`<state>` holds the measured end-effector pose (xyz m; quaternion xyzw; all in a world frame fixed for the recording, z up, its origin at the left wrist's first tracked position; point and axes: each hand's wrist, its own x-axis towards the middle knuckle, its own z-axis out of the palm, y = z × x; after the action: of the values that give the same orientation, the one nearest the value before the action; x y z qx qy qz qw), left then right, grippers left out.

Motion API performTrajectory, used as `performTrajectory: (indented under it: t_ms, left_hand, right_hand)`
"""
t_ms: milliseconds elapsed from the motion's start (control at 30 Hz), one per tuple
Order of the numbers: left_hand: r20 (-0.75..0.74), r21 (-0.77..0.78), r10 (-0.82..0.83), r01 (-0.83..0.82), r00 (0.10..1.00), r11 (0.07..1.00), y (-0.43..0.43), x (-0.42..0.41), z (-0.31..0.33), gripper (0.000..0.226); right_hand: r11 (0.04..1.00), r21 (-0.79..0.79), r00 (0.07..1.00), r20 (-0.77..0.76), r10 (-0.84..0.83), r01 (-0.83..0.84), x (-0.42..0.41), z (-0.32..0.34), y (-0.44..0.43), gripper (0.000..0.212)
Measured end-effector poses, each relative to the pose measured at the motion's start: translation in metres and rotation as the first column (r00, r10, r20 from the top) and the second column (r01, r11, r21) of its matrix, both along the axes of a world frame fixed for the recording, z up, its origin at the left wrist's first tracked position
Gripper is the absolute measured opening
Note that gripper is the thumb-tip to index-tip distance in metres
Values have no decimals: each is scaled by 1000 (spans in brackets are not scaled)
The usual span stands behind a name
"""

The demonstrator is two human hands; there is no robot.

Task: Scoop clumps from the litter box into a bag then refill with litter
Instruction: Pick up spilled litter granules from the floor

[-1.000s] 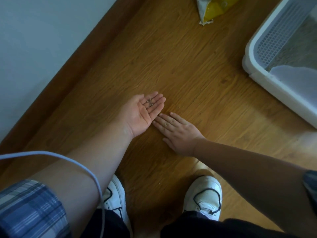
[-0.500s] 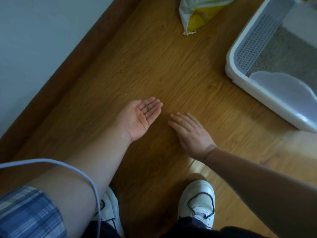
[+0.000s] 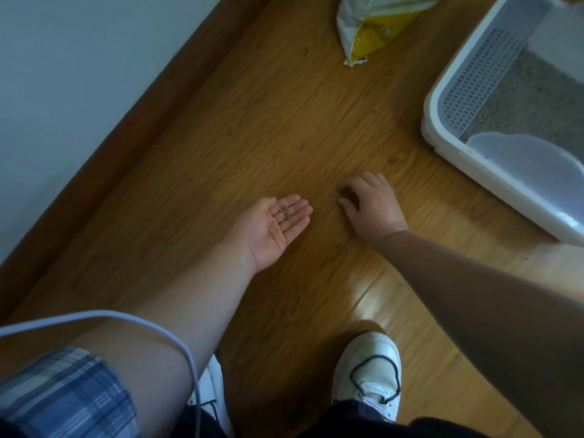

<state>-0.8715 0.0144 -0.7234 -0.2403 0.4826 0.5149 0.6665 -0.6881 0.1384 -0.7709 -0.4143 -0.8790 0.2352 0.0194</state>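
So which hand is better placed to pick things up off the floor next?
Right. The right hand is palm down with fingers curled onto the floor. The left hand lies palm up, flat, carrying a few litter grains, so turning it would probably spill them.

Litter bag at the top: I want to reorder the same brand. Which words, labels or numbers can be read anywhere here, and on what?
None can be read.
On the yellow and white bag: print too blurred to read.
On the litter box and the white shoe: no text visible.
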Motion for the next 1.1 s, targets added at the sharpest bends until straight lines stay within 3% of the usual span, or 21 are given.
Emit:
performTrajectory:
  t_ms: [367, 467, 567, 733, 900, 1100]
  left_hand:
    - [15, -56, -83, 84, 996, 995, 4, 24, -9, 42]
    - [20, -63, -83, 84, 996, 994, 6, 30, -7, 41]
    - [41, -40, -57, 59, 998, 997, 5, 36, -8, 40]
    - [38, -50, -72, 74, 997, 996, 1, 37, -8, 39]
    - [35, -59, -75, 77, 997, 995, -4, 31, -5, 39]
    - [26, -58, -92, 94, 995, 994, -4, 27, -3, 39]
  right_hand:
    - [992, 65, 994, 23, 108, -109, -1, 4, -2, 14]
    - [994, 32, 984, -145, 108, -104, -5, 16, -15, 7]
    - [975, -16, 943, -258, 210, -221, 1, 26, -42, 18]
    - [977, -29, 970, -118, -213, 211, 43, 11, -36, 25]
    - [991, -49, 991, 50, -122, 124, 49, 4, -35, 27]
    - [998, -8, 997, 33, -63, 64, 30, 0, -31, 5]
